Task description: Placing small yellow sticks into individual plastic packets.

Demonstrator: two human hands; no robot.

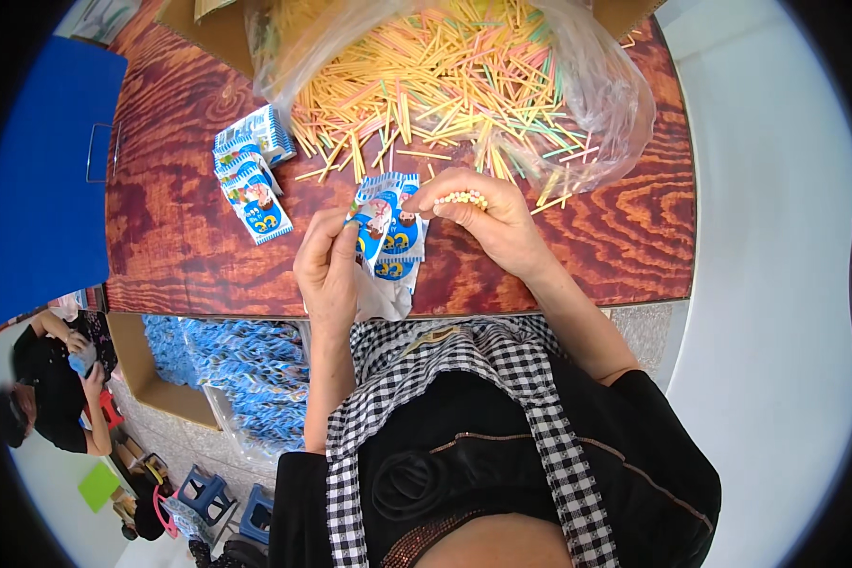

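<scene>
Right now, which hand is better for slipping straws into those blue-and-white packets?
Probably the right hand: it seems to hold a bunch of straws, ends showing, right by the packets. The left hand is at the packets' left edge, seemingly pinching one, so it suits steadying.

Table (625,256): along the far edge — sticks (426,76), in and before a bag (620,118) | toward the left edge: pile of packets (257,204) | near edge, middle: other packets (402,237), between left hand (329,265) and right hand (497,222), which has also sticks inside | below near edge, leftward — carton (140,379) containing many packets.
</scene>
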